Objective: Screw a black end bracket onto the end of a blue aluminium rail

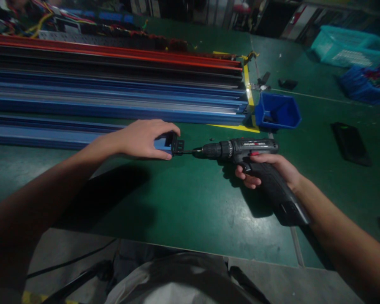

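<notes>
My left hand [145, 137] grips the right end of a long blue rail [50, 134] lying on the green table [190, 211], fingers over a black end cap [176, 145]. My right hand [269, 169] holds a black cordless drill [247, 152] by its handle, lying level. The drill's bit points left and its tip touches the black end cap.
Several long blue, black and red rails [114, 84] are stacked behind. A small blue bin [277, 112] stands at their right end. A dark flat object [350, 143] lies to the right. Teal [345, 46] and blue [364, 84] baskets sit far right. A tiny screw [211, 139] lies near the drill.
</notes>
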Available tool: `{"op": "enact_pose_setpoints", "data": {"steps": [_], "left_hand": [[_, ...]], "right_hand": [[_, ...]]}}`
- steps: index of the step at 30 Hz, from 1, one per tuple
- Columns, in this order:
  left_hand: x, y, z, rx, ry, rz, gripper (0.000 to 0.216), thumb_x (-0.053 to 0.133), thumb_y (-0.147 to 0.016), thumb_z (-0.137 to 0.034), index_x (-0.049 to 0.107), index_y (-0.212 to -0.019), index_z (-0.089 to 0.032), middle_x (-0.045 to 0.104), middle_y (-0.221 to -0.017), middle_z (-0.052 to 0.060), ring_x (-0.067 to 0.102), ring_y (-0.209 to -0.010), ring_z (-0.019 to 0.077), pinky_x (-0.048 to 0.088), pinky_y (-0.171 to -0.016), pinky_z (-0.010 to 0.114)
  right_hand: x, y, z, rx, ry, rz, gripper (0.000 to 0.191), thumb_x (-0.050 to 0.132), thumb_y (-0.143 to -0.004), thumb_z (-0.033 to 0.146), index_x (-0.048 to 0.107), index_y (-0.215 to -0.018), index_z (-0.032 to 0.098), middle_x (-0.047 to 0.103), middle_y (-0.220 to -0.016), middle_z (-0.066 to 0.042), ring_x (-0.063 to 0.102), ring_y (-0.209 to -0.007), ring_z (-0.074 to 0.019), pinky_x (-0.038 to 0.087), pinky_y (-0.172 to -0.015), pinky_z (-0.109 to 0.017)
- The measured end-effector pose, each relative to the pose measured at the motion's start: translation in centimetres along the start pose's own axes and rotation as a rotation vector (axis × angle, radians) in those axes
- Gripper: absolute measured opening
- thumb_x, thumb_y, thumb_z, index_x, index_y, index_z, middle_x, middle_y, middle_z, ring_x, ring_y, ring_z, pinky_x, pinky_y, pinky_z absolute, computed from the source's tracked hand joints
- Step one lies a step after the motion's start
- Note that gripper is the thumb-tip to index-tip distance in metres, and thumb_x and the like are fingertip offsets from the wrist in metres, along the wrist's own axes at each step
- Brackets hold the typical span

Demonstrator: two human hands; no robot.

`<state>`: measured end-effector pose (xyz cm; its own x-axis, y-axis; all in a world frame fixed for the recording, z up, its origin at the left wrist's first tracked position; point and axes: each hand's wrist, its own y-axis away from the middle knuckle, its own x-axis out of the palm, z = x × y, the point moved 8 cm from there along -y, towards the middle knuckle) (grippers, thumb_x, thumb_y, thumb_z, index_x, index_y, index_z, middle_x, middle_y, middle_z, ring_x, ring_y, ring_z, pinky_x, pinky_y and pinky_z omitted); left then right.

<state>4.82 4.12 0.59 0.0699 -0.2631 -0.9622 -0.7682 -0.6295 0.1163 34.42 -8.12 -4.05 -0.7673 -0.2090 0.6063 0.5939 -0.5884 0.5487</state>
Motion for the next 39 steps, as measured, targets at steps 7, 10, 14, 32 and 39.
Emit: {"op": "enact_pose_setpoints", "data": {"steps": [7,10,14,32,39], "left_hand": [[0.05,0.02,0.13,0.004,0.002,-0.005,0.076,0.067,-0.09,-0.074,0.058,-0.152,-0.032,0.069,-0.146,0.008,0.067,-0.128,0.0329,0.049,-0.105,0.04],[0.09,0.02,0.15,0.008,0.002,-0.008,0.075,0.067,-0.09,-0.074,0.058,-0.151,-0.031,0.069,-0.145,0.008,0.067,-0.128,0.0328,0.05,-0.106,0.04],[0.04,0.0,0.07,0.017,0.006,-0.013,0.075,0.067,-0.09,-0.074,0.058,-0.151,-0.03,0.069,-0.145,0.008,0.067,-0.127,0.0326,0.049,-0.106,0.04],[0.05,-0.02,0.2,-0.002,0.013,-0.001,0.077,0.067,-0.089,-0.075,0.058,-0.151,-0.031,0.071,-0.142,0.009,0.067,-0.125,0.0329,0.05,-0.103,0.04],[-0.04,-0.06,-0.06,0.008,0.014,-0.003,0.076,0.068,-0.089,-0.074,0.059,-0.151,-0.03,0.069,-0.148,0.009,0.066,-0.131,0.0337,0.049,-0.108,0.042]], "right_hand": [[-0.01,0.03,-0.04,0.002,-0.007,-0.003,0.031,0.075,-0.094,0.038,0.074,-0.105,0.009,0.074,-0.094,-0.011,0.054,-0.062,-0.0121,0.055,-0.065,-0.029],[0.03,0.01,-0.05,-0.001,-0.001,-0.004,0.032,0.075,-0.094,0.038,0.074,-0.105,0.008,0.073,-0.095,-0.011,0.053,-0.062,-0.012,0.054,-0.066,-0.029],[0.0,0.04,-0.07,0.0,-0.002,-0.002,0.031,0.073,-0.096,0.038,0.074,-0.106,0.008,0.073,-0.095,-0.011,0.052,-0.062,-0.0121,0.053,-0.067,-0.03],[0.12,-0.03,0.12,-0.008,0.011,0.014,0.028,0.072,-0.096,0.037,0.073,-0.105,0.01,0.073,-0.095,-0.011,0.053,-0.062,-0.0135,0.056,-0.067,-0.031],[0.08,-0.01,-0.22,-0.001,-0.031,0.016,0.035,0.075,-0.094,0.037,0.076,-0.106,0.004,0.072,-0.094,-0.013,0.053,-0.062,-0.0109,0.056,-0.067,-0.027]]}}
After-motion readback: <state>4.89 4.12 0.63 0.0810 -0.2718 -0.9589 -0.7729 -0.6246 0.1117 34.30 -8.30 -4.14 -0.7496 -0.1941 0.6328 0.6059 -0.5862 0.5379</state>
